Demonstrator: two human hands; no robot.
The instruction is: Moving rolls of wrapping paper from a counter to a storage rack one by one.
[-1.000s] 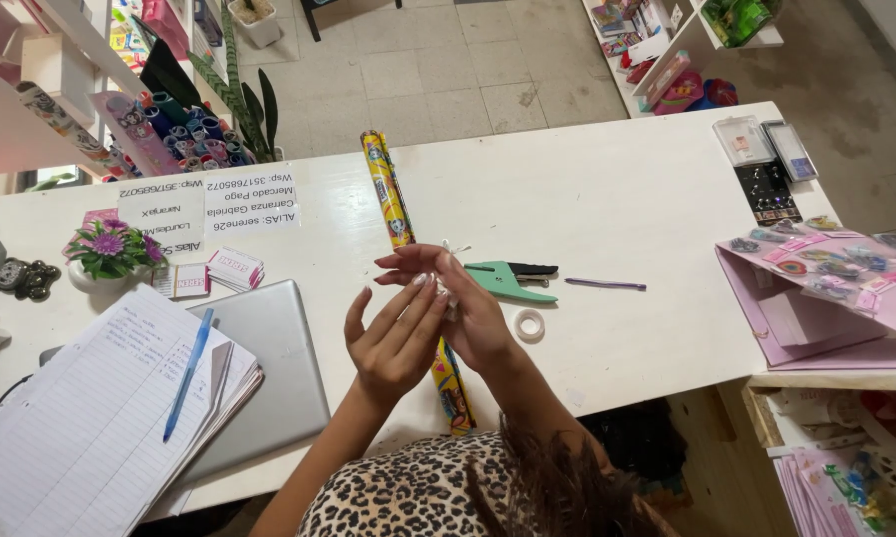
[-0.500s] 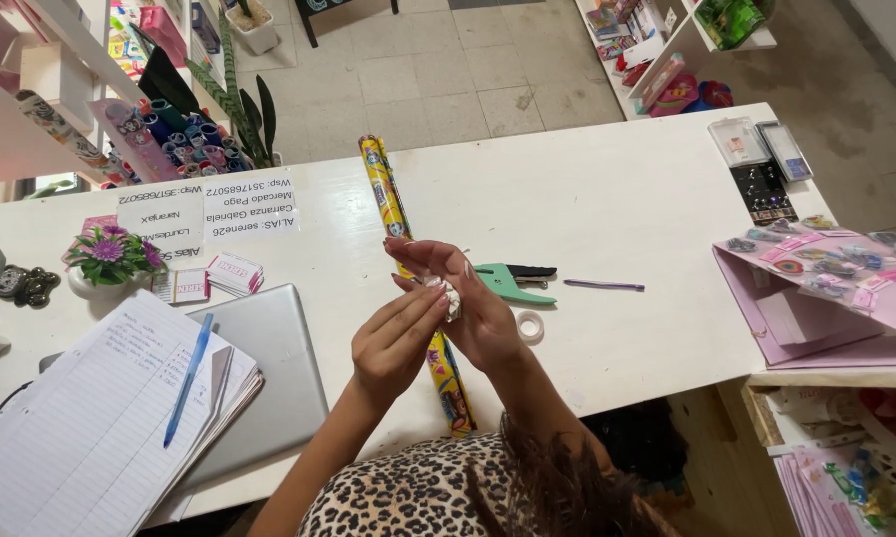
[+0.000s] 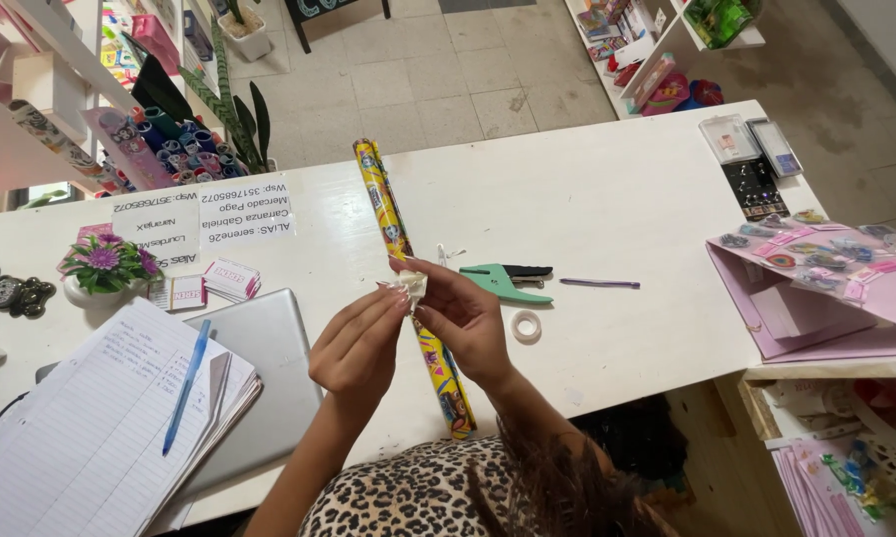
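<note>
My left hand (image 3: 357, 348) and my right hand (image 3: 458, 316) meet over the white table (image 3: 617, 199). Together their fingertips pinch a small crumpled whitish wad (image 3: 410, 285), which may be tape or paper. Directly under the hands lies a long yellow roll of printed wrapping paper (image 3: 393, 234), running from the far side to the near edge. Right of my right hand lie a green tape dispenser (image 3: 503, 281), a small clear tape ring (image 3: 526, 324) and a thin purple stick (image 3: 599, 283).
A lined notebook (image 3: 80, 438) with a blue pen (image 3: 185, 386) rests on a grey laptop (image 3: 269, 388) at the near left. A small flower pot (image 3: 105, 270) and printed paper signs (image 3: 204, 221) stand behind. Pink envelopes (image 3: 826, 288) with stickers sit at right; a calculator (image 3: 751, 186) is farther back.
My hands were held open with fingers spread a second ago. They have since closed together and now pinch the small whitish wad between the fingertips.
</note>
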